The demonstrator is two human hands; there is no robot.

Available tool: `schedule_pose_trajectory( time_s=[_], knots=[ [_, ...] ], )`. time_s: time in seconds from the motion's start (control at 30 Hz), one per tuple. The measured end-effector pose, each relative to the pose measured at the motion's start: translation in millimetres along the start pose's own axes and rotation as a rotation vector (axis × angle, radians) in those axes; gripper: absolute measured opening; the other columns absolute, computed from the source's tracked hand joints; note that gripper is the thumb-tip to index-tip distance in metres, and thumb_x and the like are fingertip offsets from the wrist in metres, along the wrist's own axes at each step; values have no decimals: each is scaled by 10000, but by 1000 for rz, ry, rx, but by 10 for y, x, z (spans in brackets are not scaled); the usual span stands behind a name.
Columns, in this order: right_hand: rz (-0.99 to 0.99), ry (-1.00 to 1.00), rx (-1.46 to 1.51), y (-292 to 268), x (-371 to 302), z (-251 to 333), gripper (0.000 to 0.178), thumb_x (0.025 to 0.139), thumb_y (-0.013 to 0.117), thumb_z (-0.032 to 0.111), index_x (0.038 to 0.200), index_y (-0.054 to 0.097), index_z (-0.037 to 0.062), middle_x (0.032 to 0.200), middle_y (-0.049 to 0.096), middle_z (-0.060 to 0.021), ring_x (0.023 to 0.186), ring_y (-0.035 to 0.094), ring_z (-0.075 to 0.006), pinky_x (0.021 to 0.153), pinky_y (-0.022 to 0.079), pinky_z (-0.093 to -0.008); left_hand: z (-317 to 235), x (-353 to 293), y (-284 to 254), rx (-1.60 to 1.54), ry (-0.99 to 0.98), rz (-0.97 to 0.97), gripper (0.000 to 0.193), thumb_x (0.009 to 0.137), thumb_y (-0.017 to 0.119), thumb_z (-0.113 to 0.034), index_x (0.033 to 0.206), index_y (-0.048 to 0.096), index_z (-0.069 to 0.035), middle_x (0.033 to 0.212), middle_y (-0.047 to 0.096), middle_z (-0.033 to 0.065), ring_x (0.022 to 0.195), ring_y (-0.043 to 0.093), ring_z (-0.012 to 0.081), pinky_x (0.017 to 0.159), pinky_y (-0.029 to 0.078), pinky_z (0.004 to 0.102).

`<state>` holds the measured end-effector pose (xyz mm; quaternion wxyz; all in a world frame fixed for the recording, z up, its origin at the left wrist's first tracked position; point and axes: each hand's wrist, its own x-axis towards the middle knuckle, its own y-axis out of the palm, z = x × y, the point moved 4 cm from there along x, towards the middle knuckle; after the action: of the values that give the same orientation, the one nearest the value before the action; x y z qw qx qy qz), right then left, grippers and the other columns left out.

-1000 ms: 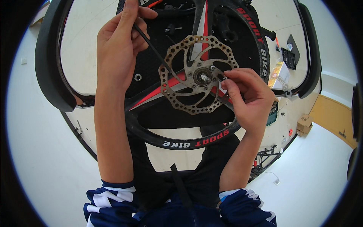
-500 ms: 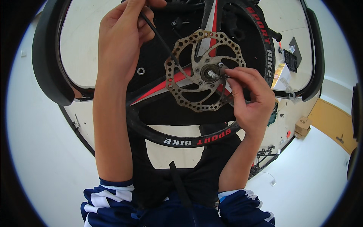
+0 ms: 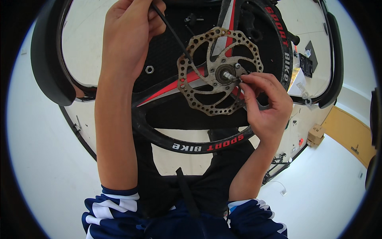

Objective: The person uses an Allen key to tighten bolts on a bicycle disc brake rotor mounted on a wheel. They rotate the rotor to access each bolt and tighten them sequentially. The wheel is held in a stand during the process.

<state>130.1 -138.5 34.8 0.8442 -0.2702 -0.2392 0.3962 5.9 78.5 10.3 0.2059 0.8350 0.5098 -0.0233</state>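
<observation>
My left hand (image 3: 131, 36) is closed round a thin black rod (image 3: 172, 32), which slants down to the left part of a disc brake rotor (image 3: 195, 42). The rotor is perforated, with rust-brown marks, and sits on the hub of a black bicycle wheel (image 3: 167, 145) with red and white spokes. A threaded axle (image 3: 229, 76) sticks up from its centre. Close beside the axle, the thumb and fingers of my right hand (image 3: 268, 97) are pinched together; whatever they hold is too small to make out. A silver bolt (image 3: 237, 65) stands in the rotor near these fingertips.
A loose hex nut (image 3: 149, 69) lies on the black surface left of the rotor. Small dark hardware (image 3: 191, 19) lies beyond it. Black padded arms (image 3: 51, 59) curve along both sides. Farther right are a black tool case (image 3: 305, 63) and a cardboard box (image 3: 316, 134).
The rotor and hub have shifted slightly to the right in view. My left hand sits a little higher with the rod; my right hand keeps its pinch by the axle.
</observation>
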Motion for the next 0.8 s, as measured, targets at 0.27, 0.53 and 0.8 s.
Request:
schedule_pose_trajectory(
  time_s=[0.27, 0.53, 0.8],
  knots=[
    [18, -19, -29, 25, 0, 23, 189, 786, 714, -98, 951, 728, -7, 905, 685, -72, 728, 668, -141, 660, 524, -241, 35, 23, -29, -24, 14, 24, 438, 1031, 540, -421, 820, 630, -49, 583, 428, -55, 466, 340, 40, 452, 259, 207],
    [9, -7, -65, 57, -6, 31, 188, 776, 723, -88, 939, 730, 5, 894, 681, -80, 748, 688, -188, 664, 544, -264, 31, -16, -1, -11, 59, -42, 449, 1034, 531, -427, 818, 636, -48, 586, 432, -55, 471, 340, 39, 454, 264, 206],
    [-23, -17, -108, 40, -2, 25, 179, 761, 766, -49, 926, 735, 15, 876, 685, -71, 735, 683, -181, 645, 539, -267, 4, 4, 7, 0, -21, -33, 442, 1033, 536, -423, 821, 633, -48, 593, 428, -58, 480, 346, 35, 459, 270, 198]
  ],
)
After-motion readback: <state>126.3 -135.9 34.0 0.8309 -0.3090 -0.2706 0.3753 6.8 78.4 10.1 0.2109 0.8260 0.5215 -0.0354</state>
